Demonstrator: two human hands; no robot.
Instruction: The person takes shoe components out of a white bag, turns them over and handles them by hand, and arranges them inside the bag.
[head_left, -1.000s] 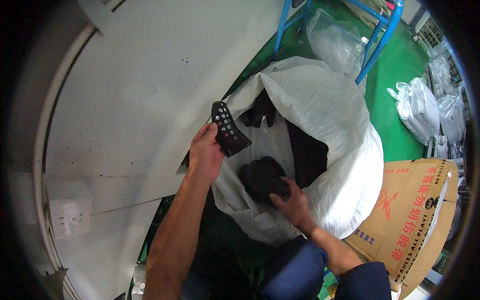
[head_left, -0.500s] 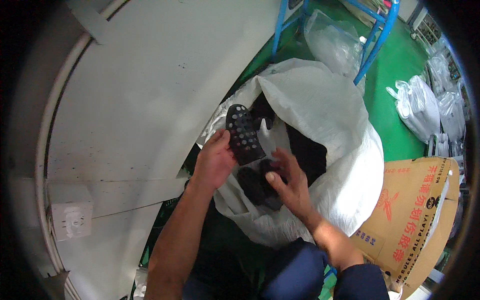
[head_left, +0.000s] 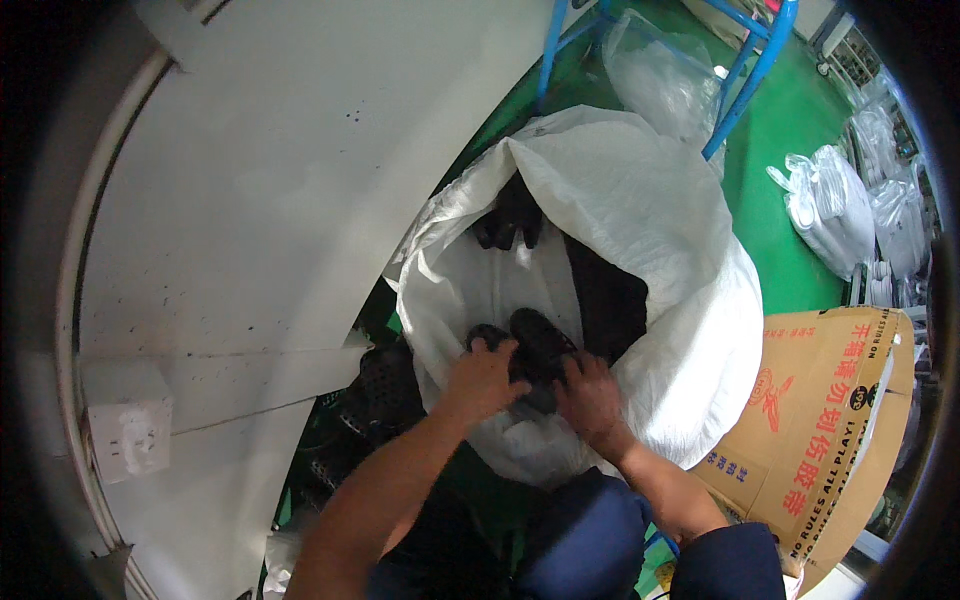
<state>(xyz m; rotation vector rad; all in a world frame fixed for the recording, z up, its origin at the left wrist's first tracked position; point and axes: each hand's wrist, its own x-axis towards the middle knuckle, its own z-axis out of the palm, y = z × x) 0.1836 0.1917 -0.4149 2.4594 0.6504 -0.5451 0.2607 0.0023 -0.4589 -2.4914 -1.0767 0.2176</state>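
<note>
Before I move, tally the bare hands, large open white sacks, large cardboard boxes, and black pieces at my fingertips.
Bare hands: 2 (left hand, right hand)
Large open white sack: 1
Large cardboard box: 1
Black pieces: overlapping and partly hidden by the fingers, so I cannot count them
Total: 4, black pieces left out

The left hand (head_left: 482, 382) and right hand (head_left: 592, 402) partly hide black pieces (head_left: 540, 335). The top edge crops the blue metal frame (head_left: 772, 50).
</note>
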